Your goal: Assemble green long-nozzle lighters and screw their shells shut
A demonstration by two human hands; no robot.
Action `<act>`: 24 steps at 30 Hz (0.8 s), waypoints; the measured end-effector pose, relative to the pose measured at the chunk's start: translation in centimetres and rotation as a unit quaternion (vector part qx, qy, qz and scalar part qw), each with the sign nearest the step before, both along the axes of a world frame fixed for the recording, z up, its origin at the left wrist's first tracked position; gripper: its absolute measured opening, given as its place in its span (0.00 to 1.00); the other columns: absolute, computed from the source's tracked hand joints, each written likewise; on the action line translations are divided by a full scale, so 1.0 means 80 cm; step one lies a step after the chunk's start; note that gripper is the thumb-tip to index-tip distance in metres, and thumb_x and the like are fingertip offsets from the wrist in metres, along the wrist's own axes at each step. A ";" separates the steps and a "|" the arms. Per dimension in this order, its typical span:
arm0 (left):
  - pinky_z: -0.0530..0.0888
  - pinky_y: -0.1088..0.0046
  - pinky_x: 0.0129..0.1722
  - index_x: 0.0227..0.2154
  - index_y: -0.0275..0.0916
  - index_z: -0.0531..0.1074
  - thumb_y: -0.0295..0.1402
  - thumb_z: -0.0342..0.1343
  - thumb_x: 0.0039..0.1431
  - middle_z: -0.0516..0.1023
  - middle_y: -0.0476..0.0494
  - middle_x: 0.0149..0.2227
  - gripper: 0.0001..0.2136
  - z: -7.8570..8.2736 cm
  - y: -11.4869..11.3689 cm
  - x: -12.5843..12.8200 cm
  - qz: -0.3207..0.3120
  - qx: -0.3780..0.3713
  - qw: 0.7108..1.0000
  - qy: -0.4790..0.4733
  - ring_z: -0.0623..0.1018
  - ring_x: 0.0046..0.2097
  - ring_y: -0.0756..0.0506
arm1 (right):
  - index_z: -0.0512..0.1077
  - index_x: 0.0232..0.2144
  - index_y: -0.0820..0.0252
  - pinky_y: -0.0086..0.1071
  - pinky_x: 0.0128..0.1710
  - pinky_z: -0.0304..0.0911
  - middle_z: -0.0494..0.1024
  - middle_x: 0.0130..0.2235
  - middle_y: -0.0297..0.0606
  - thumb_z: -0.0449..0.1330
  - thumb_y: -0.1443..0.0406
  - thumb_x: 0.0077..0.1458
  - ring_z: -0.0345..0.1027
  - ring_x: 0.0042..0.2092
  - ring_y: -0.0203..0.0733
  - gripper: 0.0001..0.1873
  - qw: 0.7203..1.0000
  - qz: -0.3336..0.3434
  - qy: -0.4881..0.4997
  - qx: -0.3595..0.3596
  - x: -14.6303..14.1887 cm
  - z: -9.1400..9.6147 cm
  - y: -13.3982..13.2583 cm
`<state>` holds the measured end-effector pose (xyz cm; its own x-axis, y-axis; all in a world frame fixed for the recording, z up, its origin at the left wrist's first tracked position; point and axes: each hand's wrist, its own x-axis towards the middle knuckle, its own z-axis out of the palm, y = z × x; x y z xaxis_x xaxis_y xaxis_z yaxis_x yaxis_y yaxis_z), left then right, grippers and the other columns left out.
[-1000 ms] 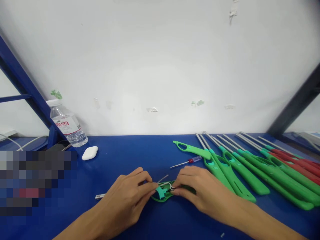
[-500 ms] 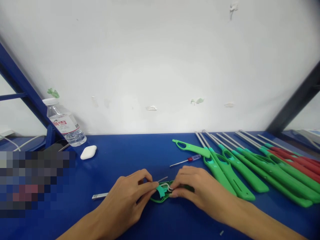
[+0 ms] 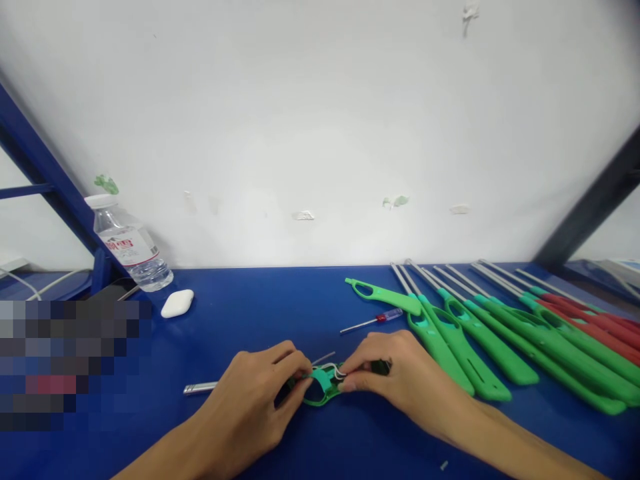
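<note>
In front of me lies an opened green stick lighter (image 3: 316, 402), its metal tube (image 3: 200, 388) reaching out to the left from under my left hand. A teal trigger (image 3: 323, 380) sits in the shell, and a thin white wire (image 3: 327, 366) loops above it. My left hand (image 3: 263, 393) pinches the lighter just left of the trigger; its fingertips partly hide what they grip. From the other side, the thumb and forefinger of my right hand (image 3: 383, 370) close on the wire's right end, over the shell. That hand covers the handle end.
Beyond my hands are a screwdriver (image 3: 373, 321) and a loose green shell half (image 3: 385, 295). Several green lighters (image 3: 490, 340) and red ones (image 3: 600, 323) lie at right. A small screw (image 3: 443, 465) is near the front. Back left are a white case (image 3: 177, 303) and a water bottle (image 3: 130, 247).
My left fingertips have drawn back slightly to the left, baring more of the trigger. The white wire now stretches further left over the shell. My right hand has barely moved.
</note>
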<state>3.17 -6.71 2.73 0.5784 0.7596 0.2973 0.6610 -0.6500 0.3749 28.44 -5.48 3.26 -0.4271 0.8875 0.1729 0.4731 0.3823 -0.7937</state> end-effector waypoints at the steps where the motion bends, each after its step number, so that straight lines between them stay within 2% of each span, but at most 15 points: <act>1: 0.64 0.73 0.27 0.38 0.42 0.74 0.29 0.53 0.69 0.76 0.52 0.33 0.06 0.000 0.000 0.000 0.000 0.000 1.000 0.000 0.70 0.25 0.51 | 0.86 0.32 0.49 0.32 0.36 0.65 0.85 0.32 0.29 0.74 0.63 0.54 0.77 0.35 0.41 0.02 1.000 -0.003 0.008 -0.009 -0.001 0.000 0.000; 6: 0.63 0.73 0.27 0.36 0.42 0.73 0.29 0.54 0.69 0.75 0.53 0.31 0.05 -0.003 0.000 -0.001 -0.007 -0.005 1.000 -0.004 0.70 0.25 0.51 | 0.82 0.33 0.52 0.29 0.35 0.67 0.85 0.30 0.27 0.74 0.65 0.53 0.79 0.33 0.40 0.05 0.996 -0.008 0.049 -0.071 -0.004 0.000 0.000; 9: 0.62 0.73 0.27 0.35 0.42 0.72 0.28 0.54 0.69 0.73 0.54 0.30 0.06 -0.002 -0.001 -0.001 -0.014 -0.001 1.000 -0.006 0.69 0.25 0.51 | 0.81 0.32 0.53 0.29 0.34 0.65 0.84 0.28 0.26 0.74 0.66 0.52 0.77 0.33 0.39 0.06 0.994 -0.020 0.063 -0.085 -0.007 0.000 -0.001; 14: 0.61 0.73 0.26 0.33 0.42 0.69 0.28 0.54 0.69 0.72 0.54 0.29 0.07 -0.001 -0.002 -0.002 -0.025 0.010 1.000 -0.008 0.68 0.24 0.51 | 0.80 0.28 0.53 0.29 0.32 0.63 0.81 0.26 0.26 0.73 0.66 0.53 0.74 0.31 0.37 0.06 0.995 -0.037 0.069 -0.066 -0.010 0.001 -0.004; 24: 0.60 0.72 0.26 0.35 0.42 0.70 0.28 0.54 0.71 0.70 0.55 0.29 0.07 -0.008 0.001 -0.005 -0.039 0.031 0.999 -0.018 0.68 0.25 0.51 | 0.82 0.27 0.52 0.29 0.32 0.64 0.82 0.27 0.27 0.74 0.66 0.52 0.73 0.30 0.37 0.05 0.996 -0.059 0.065 -0.012 -0.008 0.003 -0.004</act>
<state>2.76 -6.66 2.12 0.6233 0.6921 0.3639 0.5944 -0.7218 0.3546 27.76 -5.83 3.50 -0.2950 0.9347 0.1982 0.4057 0.3104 -0.8597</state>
